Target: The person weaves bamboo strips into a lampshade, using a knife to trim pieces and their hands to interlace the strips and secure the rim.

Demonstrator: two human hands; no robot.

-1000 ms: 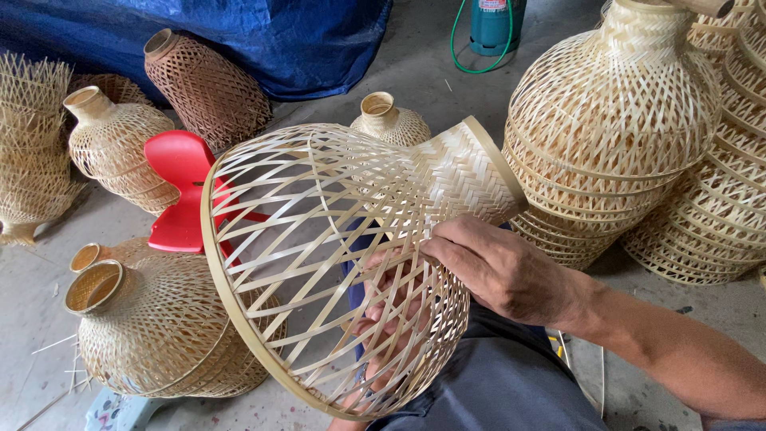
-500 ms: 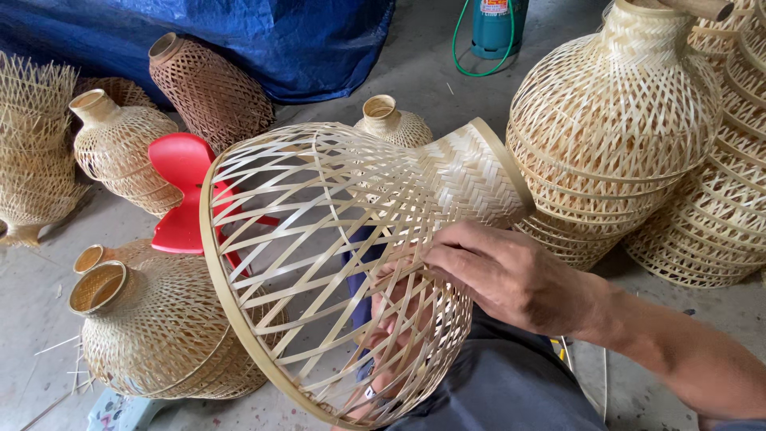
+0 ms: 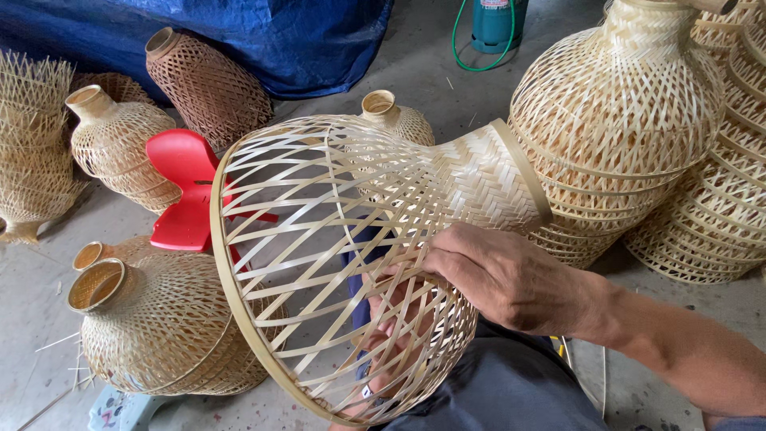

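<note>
Well, the blue tarpaulin sheet [image 3: 239,40] lay across the top of the view, over the grey concrete floor [image 3: 447,88]. At right stood a tall stack of pale woven bamboo lampshades [image 3: 622,128], bulging and narrow-necked. Centre frame, the open-weave bell-shaped bamboo lampshade [image 3: 343,247] lay tilted on its side over the person's lap, wide rim toward the lower left, tightly woven neck up to the right. Beside it on the floor sat a squat woven bamboo shade [image 3: 152,327] and a red plastic stool [image 3: 183,191] just behind. The right hand [image 3: 511,279] pressed on the outside of the lattice near the neck, fingers curled on the strips. The left hand [image 3: 391,319] was inside the shade, fingers spread against the weave, its grip hard to judge.
</note>
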